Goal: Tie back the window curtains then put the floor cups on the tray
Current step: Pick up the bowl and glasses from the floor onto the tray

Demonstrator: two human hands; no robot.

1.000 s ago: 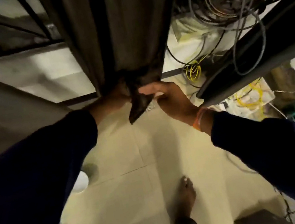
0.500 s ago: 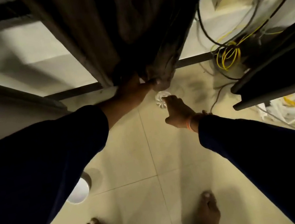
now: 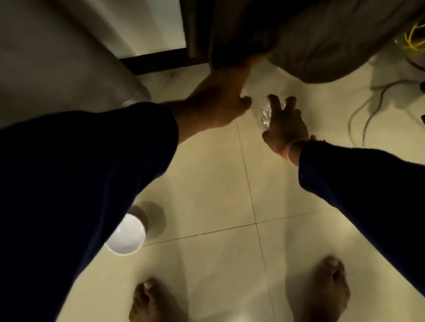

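Curtain (image 3: 321,13): dark fabric hanging beyond both hands, hem bunched directly above the left hand (image 3: 216,102).
Left hand: fingertips hidden under the hem, so whether it grasps the fabric cannot be told.
Right hand (image 3: 285,126): fingers spread and released, reaching down over the clear cup.
White cup (image 3: 125,237): upright on the floor, well behind the left hand, beside its sleeve.
Clear cup (image 3: 266,117): crinkled, on the floor at the right hand's fingertips; contact unclear.

Clear cup (image 3: 267,119) on floor (image 3: 210,189) below curtain (image 3: 294,18); white cup (image 3: 125,235) left.
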